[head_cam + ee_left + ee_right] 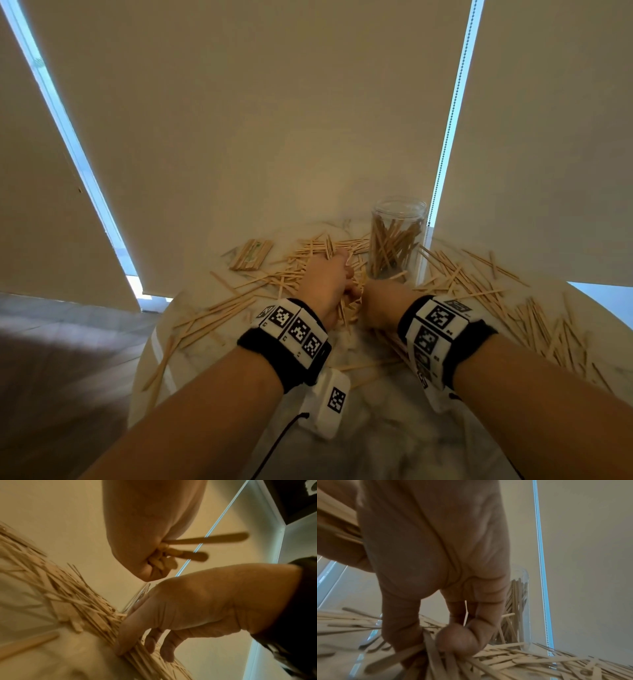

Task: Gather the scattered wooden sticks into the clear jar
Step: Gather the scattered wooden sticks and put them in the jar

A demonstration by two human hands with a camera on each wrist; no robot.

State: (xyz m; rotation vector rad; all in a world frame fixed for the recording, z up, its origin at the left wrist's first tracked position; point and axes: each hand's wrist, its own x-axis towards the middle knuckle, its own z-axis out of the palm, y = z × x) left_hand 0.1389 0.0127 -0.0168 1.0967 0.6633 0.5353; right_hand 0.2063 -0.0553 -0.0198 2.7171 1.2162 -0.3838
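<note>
Pale wooden sticks (479, 291) lie scattered over the white marble table (383, 438). The clear jar (395, 236) stands upright at the back with several sticks inside. My left hand (337, 270) is just left of the jar, fisted around a bundle of sticks (205, 540) whose ends poke out of the fist. My right hand (373, 301) sits beside it in front of the jar. Its thumb and fingers (457, 639) pinch several sticks (436, 655) in the pile on the table. In the right wrist view the jar (520, 608) is just behind those fingers.
A tidy flat pack of sticks (251, 255) lies at the table's back left. Roller blinds hang behind, and a bead chain (445, 144) drops close to the jar. The table's edge curves round on the left above a wooden floor (61, 359).
</note>
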